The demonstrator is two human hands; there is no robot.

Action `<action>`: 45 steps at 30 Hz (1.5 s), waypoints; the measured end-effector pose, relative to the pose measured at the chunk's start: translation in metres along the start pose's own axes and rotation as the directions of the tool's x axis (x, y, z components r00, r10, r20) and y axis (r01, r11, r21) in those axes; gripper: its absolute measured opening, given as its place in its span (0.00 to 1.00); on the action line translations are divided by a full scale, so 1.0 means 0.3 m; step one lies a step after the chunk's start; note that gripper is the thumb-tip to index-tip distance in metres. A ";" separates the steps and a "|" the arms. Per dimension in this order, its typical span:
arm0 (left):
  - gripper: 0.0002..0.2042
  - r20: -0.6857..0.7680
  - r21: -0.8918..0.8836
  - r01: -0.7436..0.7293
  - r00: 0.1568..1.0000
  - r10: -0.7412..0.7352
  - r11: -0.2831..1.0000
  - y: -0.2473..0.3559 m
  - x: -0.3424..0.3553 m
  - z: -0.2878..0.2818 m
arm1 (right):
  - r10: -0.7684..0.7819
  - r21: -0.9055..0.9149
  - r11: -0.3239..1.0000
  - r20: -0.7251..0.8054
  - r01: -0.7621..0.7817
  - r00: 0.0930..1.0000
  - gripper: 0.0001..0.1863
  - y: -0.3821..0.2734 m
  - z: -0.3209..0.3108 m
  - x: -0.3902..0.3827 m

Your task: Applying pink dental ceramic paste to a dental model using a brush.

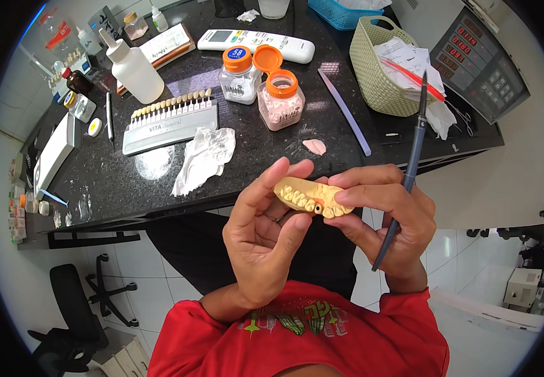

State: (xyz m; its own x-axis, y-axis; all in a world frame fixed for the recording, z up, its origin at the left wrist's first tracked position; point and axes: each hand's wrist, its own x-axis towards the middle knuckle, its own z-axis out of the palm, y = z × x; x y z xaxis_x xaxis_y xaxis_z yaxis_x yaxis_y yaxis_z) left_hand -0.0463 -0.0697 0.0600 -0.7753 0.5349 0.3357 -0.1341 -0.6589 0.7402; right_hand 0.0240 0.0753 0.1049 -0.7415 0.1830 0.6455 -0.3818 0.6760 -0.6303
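Observation:
Both hands hold a yellow dental cast (298, 196) with a small orange-pink patch and a dark-centred hole among its teeth. My left hand (265, 239) supports its left end, fingers curled up around it. My right hand (404, 220) grips the right end between thumb and fingers and also holds a long dark-blue brush (413, 160), tip pointing up. On the dark speckled counter (265, 157) beyond lie a pink blob (314, 147), a crumpled white tissue (203, 157), a tooth shade guide (168, 129) and two orange-capped jars (240, 85), the nearer holding pink material, its lid open.
A white squeeze bottle (135, 72), white remote (256, 45) and purple strip (344, 110) are on the counter. A woven basket (372, 81) with papers and a keypad panel (479, 66) stand at right. Black chairs (71, 298) are lower left; someone in dark clothing (536, 254) is far right.

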 end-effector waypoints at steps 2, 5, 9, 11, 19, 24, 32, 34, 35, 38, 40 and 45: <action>0.27 -0.018 0.021 0.023 1.000 -0.023 1.000 0.008 0.001 -0.006 | -0.022 -0.039 0.999 0.007 0.022 1.000 0.16 0.000 0.003 0.001; 0.29 -0.002 0.015 0.054 0.999 -0.054 0.998 0.014 0.007 -0.012 | -0.065 -0.095 0.993 0.014 0.066 0.998 0.15 0.006 0.009 0.000; 0.30 -0.004 0.065 0.035 0.999 -0.035 0.997 0.014 0.014 -0.013 | -0.094 -0.122 0.988 0.029 0.097 0.995 0.15 0.017 0.017 -0.003; 0.30 -0.001 0.080 0.028 1.000 -0.028 0.996 0.012 0.015 -0.013 | -0.090 -0.113 0.989 0.029 0.093 0.996 0.15 0.018 0.018 -0.005; 0.28 -0.008 0.158 -0.025 1.000 0.027 0.987 -0.003 0.021 -0.010 | -0.084 -0.100 0.991 0.008 0.084 0.996 0.18 0.025 0.024 -0.013; 0.27 -0.035 0.140 -0.035 0.999 0.040 0.989 -0.004 0.022 0.003 | -0.125 -0.090 0.988 0.020 0.126 0.992 0.15 0.030 0.024 -0.011; 0.24 -0.004 0.186 -0.116 0.993 0.119 0.976 -0.025 0.024 -0.030 | -0.236 -0.081 0.968 0.011 0.236 0.972 0.15 0.064 0.020 0.006; 0.24 -0.010 0.205 -0.144 0.989 0.150 0.968 -0.030 0.027 -0.034 | -0.258 -0.047 0.965 -0.011 0.257 0.966 0.29 0.069 -0.013 -0.015; 0.24 -0.015 0.223 -0.171 0.984 0.179 0.960 -0.036 0.028 -0.038 | -0.230 0.058 0.971 -0.031 0.231 0.973 0.33 0.086 -0.036 -0.049; 0.23 -0.002 0.231 -0.209 0.977 0.215 0.950 -0.047 0.035 -0.047 | -0.121 0.218 0.965 -0.125 0.146 0.985 0.40 0.115 -0.061 -0.097; 0.23 0.003 0.260 -0.211 0.976 0.218 0.942 -0.051 0.036 -0.056 | -0.037 0.279 0.956 -0.196 0.092 0.980 0.44 0.114 -0.055 -0.097; 0.23 0.003 0.308 -0.217 0.974 0.227 0.926 -0.062 0.039 -0.070 | 0.186 0.201 0.971 -0.293 -0.130 0.938 0.38 0.125 -0.039 -0.077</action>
State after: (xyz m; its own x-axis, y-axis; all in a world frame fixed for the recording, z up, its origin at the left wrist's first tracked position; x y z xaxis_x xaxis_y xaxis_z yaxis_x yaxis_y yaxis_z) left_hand -0.0658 -0.0622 0.0380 -0.7838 0.3729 0.4966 0.2341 -0.5633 0.7924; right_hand 0.0332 0.1048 0.0713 -0.6045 0.5071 0.6144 -0.3853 0.4889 -0.7826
